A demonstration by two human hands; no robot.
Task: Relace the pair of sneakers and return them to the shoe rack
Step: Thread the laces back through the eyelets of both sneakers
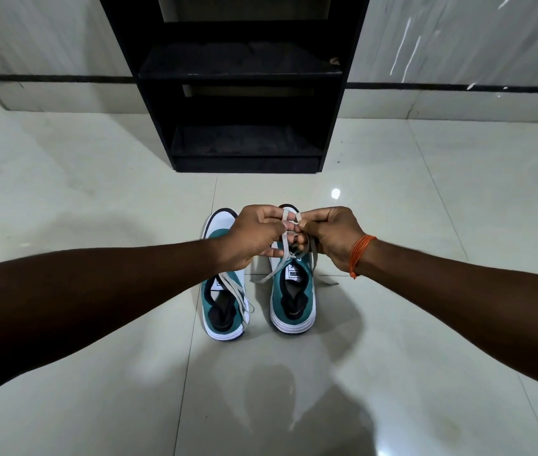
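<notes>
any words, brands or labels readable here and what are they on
"puma", seen upside down, on the white tongue label of the right sneaker.
The white tongue label of the left sneaker: print partly covered by a lace, not readable.
No text visible on the shoe rack.

Sneakers on the floor before the rack

Two sneakers are sitting side by side on the floor (pixel 96 192), the left sneaker (pixel 225 304) just beside the right sneaker (pixel 292 301). The shoe rack (pixel 238 80) is standing behind them against the wall (pixel 47 44). Both hands are hovering over the right sneaker's front.
</notes>
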